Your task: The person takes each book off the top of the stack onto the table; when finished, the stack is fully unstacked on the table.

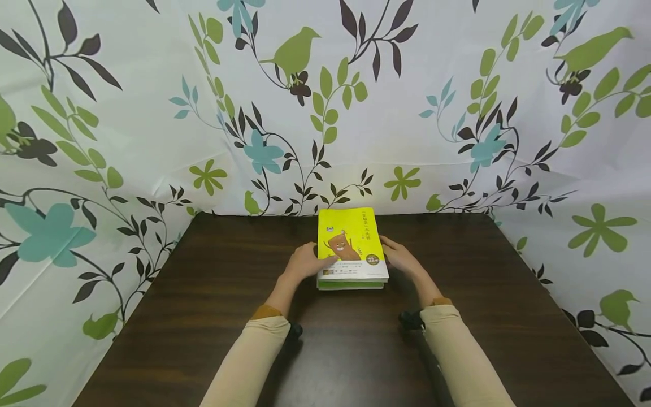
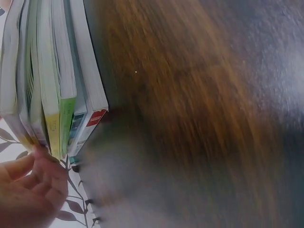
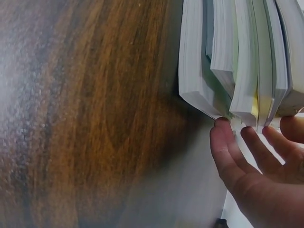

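A stack of several books stands at the table's far side, topped by a yellow book (image 1: 351, 229) with a brown cartoon figure on its cover. My left hand (image 1: 305, 261) is at the stack's left side, its thumb over the lower cover. In the left wrist view, its fingertips touch the coloured spines (image 2: 53, 128), with a red-labelled book at the bottom. On the opposite side is my right hand (image 1: 404, 260). Its spread fingers (image 3: 259, 149) touch the stack's side in the right wrist view, where pale page edges (image 3: 244, 90) show slightly uneven layers.
The dark wood-grain table (image 1: 346, 350) reaches back to a white cloth (image 1: 407, 102) printed with leaves, birds and flowers. More of this cloth hangs along the left and right sides. Dark wrist gear (image 1: 411, 320) sits by the right sleeve cuff.
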### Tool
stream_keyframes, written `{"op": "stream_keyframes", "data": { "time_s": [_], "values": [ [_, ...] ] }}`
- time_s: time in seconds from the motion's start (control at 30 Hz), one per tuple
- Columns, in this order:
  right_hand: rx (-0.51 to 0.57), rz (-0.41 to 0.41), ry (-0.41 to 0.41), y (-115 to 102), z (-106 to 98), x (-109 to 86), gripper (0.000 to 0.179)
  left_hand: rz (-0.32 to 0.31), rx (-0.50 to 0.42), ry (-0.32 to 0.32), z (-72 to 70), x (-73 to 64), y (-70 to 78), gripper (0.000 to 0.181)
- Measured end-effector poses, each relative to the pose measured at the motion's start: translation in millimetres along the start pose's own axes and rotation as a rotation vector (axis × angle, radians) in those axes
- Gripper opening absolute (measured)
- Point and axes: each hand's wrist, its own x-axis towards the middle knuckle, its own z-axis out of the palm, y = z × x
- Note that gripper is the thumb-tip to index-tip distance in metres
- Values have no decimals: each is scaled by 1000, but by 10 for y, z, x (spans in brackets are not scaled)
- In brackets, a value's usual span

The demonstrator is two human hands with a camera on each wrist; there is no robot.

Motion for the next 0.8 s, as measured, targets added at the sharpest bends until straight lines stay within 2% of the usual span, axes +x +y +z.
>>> {"op": "stream_keyframes", "data": {
  "time_s": [0.1,0.27,0.5,0.63,0.8],
  "values": [
    [-1,0,-4,6,-1,-5,58,-6,-41,-3,11,22,-12,64],
    [-35,5,3,29,6,-8,60,-78,-130,19,-13,30,-45,63],
    [-59,13,23,33,26,-14,59,-143,-234,-36,-113,7,-144,45],
    [-40,3,19,31,33,-21,58,-178,-363,-50,-185,2,-202,34],
    [-25,-11,29,50,49,-19,57,-214,-505,-76,-267,-13,-285,35]
  ]
}}
